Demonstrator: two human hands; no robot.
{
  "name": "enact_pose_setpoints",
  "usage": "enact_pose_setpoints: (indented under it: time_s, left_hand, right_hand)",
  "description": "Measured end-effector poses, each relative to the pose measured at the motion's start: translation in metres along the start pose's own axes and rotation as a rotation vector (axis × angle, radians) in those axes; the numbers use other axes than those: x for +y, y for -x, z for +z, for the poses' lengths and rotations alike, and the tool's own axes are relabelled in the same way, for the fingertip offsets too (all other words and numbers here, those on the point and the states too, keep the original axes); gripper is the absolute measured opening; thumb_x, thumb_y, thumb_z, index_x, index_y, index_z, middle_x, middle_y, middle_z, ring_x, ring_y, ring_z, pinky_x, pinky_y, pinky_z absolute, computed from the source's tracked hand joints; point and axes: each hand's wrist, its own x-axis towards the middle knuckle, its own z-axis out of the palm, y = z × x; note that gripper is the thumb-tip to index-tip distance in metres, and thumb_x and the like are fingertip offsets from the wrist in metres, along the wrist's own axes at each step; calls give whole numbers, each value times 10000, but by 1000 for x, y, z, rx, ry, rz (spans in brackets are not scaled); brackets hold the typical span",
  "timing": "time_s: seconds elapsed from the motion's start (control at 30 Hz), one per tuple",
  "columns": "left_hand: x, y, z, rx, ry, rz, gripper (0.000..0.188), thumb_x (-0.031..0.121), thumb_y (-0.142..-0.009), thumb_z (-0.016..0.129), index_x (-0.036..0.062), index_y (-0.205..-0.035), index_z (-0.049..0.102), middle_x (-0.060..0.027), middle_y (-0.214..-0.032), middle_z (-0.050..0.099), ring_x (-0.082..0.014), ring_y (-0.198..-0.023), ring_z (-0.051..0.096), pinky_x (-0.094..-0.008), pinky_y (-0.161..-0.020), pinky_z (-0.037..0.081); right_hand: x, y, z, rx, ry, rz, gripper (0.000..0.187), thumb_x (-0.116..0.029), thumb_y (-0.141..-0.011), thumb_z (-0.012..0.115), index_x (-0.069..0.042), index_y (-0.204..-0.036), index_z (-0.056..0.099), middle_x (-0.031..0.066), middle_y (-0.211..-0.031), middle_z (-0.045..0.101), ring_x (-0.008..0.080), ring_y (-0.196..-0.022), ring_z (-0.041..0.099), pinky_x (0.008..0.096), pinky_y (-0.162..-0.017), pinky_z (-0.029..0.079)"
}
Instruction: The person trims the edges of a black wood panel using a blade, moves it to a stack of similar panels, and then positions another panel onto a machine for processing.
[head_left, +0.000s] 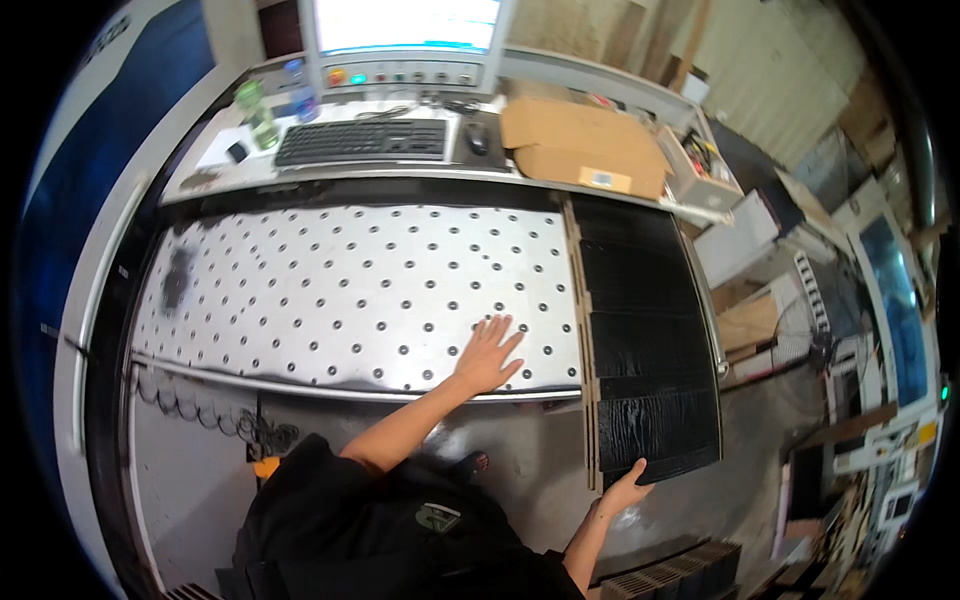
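My left hand (488, 356) lies palm down with fingers spread on the white metal table (350, 270), which is dotted with rows of small dark round fittings. To its right, a row of glossy black panels (650, 345) with brown layered edges extends from the near side to the far side. My right hand (625, 490) grips the nearest black panel at its front edge, thumb on top; the fingers underneath are hidden.
Behind the table, a shelf holds a keyboard (360, 142), a mouse (477, 138), two bottles, flattened cardboard (585, 145) and a wooden tray (700, 170) under a monitor (405, 25). More dark-panel stacks (675, 575) stand low at front right. A fan (800, 335) is at right.
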Motion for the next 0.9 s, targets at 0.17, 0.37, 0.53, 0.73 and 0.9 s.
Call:
enact_pose_setpoints:
  time_s: [0.17,0.37,0.53,0.73,0.9]
  left_hand:
    - [-16,36,5,19,76,93,595,374,-945,625,65,-1446,534,-277,-1562,377,-463,-1465,326,-590,-1211,234]
    - [-39,158,-52,-140,141,193,614,238,-898,685,94,-1467,506,-191,-1657,260,-387,-1545,211,-546,-1255,181]
    - [-75,281,-80,-206,173,73,613,244,-926,668,177,-1503,473,-168,-1679,211,-363,-1561,172,-551,-1248,210]
    - [-171,453,-101,-156,331,-732,587,238,-904,655,150,-1467,515,-181,-1456,558,-368,-1341,521,-474,-1141,399]
    - [-185,559,-166,273,186,-1213,460,294,-931,638,67,-1331,619,-204,-1295,662,-396,-1169,633,-498,-1025,489]
  right_hand:
    - [-6,5,3,72,-22,197,669,-376,-1039,571,111,-1470,413,275,-1444,513,368,-1269,546,430,-1097,421]
    - [-21,99,17,197,165,-344,575,-275,-1025,609,30,-1472,412,265,-1464,453,404,-1319,486,470,-1073,433]
    - [-60,201,75,-96,97,-587,484,-117,-970,640,19,-1407,484,224,-1422,496,377,-1301,493,453,-1120,366]
    - [-90,311,166,-803,-110,-434,403,-43,-983,570,22,-1374,496,171,-1398,523,291,-1247,504,392,-1077,365]
    - [-114,412,221,-1375,-115,-682,354,-48,-971,571,9,-1317,521,194,-1449,477,339,-1407,414,423,-1188,261]
